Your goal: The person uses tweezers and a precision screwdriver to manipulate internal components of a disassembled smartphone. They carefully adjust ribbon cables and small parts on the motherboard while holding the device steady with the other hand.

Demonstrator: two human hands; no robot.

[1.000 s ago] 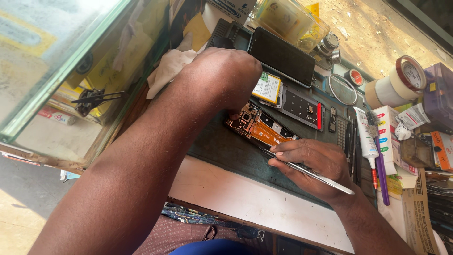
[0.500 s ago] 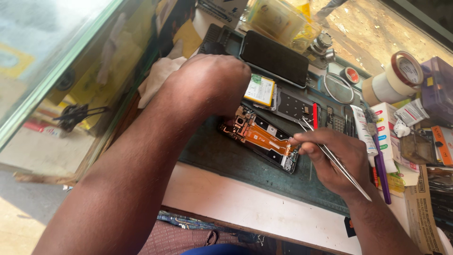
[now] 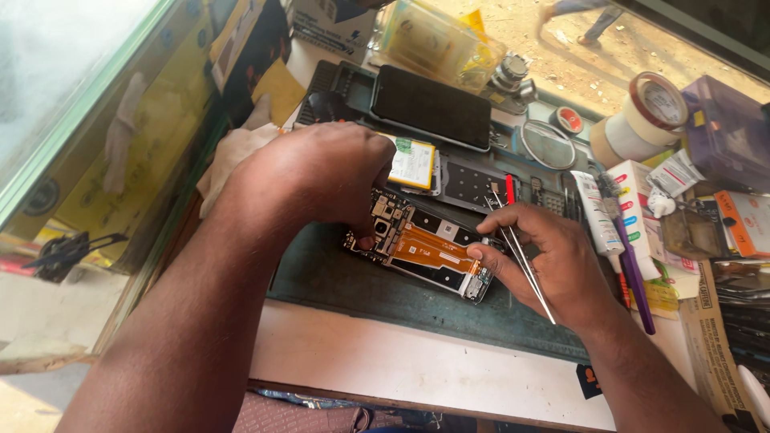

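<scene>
Right grip: right hand pinches metal tweezers, forefinger on the orange ribbon cable.
Left grip: left hand presses the opened phone on the green mat.
Nearby: battery just behind the phone.
Risk: I judge the thin cable could tear if the tweezers slip.

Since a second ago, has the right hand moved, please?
Yes: the right hand, holding tweezers, has moved from below the opened phone up to its right end.
</scene>
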